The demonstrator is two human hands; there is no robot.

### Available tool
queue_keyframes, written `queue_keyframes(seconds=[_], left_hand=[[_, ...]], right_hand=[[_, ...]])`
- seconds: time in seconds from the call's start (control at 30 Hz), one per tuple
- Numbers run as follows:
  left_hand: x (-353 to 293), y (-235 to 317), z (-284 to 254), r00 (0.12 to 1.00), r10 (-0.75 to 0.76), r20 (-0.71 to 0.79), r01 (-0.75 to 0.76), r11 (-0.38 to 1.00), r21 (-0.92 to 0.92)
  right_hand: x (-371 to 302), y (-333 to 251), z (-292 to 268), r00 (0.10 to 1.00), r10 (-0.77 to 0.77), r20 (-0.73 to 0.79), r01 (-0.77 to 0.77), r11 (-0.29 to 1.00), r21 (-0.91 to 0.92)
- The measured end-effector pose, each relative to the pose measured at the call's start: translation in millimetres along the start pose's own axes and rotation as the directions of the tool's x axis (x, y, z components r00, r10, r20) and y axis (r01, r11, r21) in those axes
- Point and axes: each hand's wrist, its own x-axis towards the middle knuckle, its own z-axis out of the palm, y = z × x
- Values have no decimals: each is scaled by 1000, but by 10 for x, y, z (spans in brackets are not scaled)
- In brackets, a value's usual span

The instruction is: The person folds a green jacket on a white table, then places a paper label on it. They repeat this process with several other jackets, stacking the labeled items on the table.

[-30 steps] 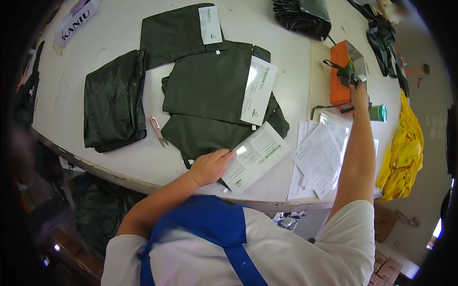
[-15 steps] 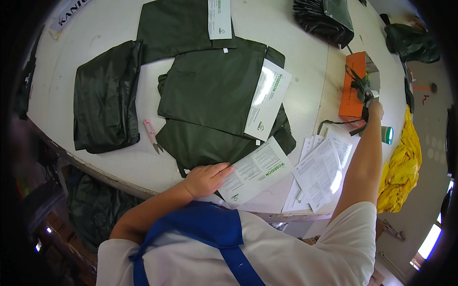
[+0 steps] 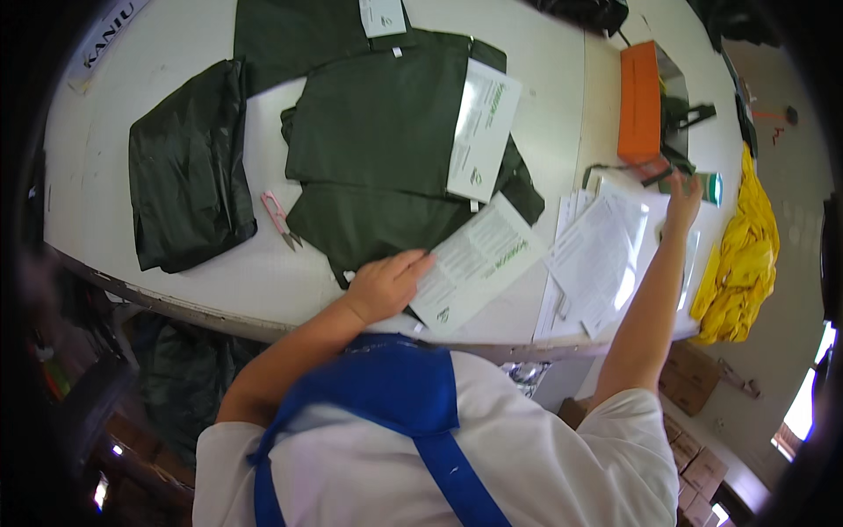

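My left hand (image 3: 389, 283) lies with its fingers extended over a dark green folded garment (image 3: 378, 224), fingertips at the edge of a white printed card (image 3: 479, 263) with green lettering. The card slants across the garment's lower right part. Farther off, a second white card (image 3: 483, 132) rests on another dark green folded garment (image 3: 378, 123). My right hand (image 3: 683, 206) is stretched out to the right, fingers apart, beside a green cylinder (image 3: 709, 189) with a pale end. A dark strap (image 3: 657, 177) lies near its fingertips, below the orange box (image 3: 639, 105).
Loose white printed sheets (image 3: 597, 255) lie left of my right forearm. Pink-handled thread snips (image 3: 277, 215) sit beside a folded dark green bundle (image 3: 189, 167). Yellow fabric (image 3: 742, 255) hangs at the table's right edge. A black bundle (image 3: 584, 10) is at the far side.
My right hand has come from the orange box's dark straps down toward the green cylinder. My left hand stays on the garment and card. The whole view has shifted.
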Motion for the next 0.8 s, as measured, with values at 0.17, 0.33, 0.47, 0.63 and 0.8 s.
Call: queue_keyframes(seconds=[0.17,0.33,0.47,0.63,0.8], left_hand=[[63,81,-47,996,-78,35,80,996,-31],[105,148,-102,978,-159,137,168,985,-51],[141,257,-190,958,-213,193,214,977,12],[201,472,-336,966,-201,165,182,976,121],[482,926,-852,946,-111,306,140,987,-75]], right_hand=[[-1874,1185,-743,738,667,-100,-549,509,-663],[-2685,1452,-1046,679,729,84,-705,680,-201],[-2691,1290,-1304,816,571,-84,-575,789,-217],[-2468,313,-1871,852,519,-60,-370,680,633],[-2527,86,-2086,855,518,19,-364,574,733]])
